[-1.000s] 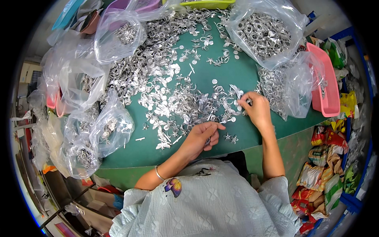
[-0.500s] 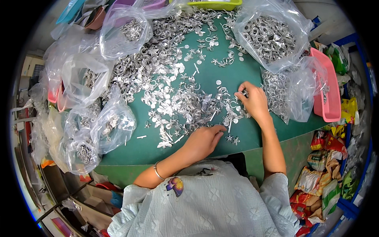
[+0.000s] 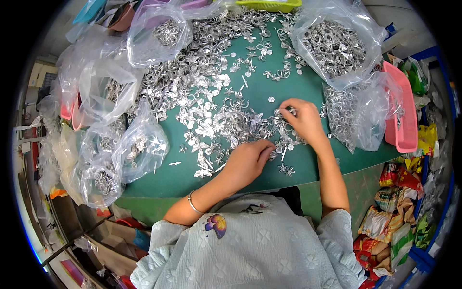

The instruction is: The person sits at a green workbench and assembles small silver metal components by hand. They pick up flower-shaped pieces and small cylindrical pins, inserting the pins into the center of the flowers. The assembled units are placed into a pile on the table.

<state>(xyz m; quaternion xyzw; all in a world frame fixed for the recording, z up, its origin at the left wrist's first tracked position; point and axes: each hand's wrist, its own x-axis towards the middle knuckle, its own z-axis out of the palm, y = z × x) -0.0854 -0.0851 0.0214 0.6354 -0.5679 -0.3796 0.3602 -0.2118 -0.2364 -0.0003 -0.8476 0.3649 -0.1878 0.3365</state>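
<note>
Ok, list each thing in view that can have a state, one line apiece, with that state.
Left hand: fingers curled, resting on the metal pieces.
Right hand: fingertips pinching into the metal pieces; what it grips is too small to tell.
Metal pieces: loose, spread in a heap over the green mat.
Top right clear bag: open, full of metal rings.
Pink tray: at the mat's right edge, partly under a bag.
Bracelet: on the left wrist.

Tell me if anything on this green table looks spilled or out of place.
Silver metal pieces lie loose in a wide heap across the green table, outside the clear bags. Both hands, left hand and right hand, rest among them.
</note>
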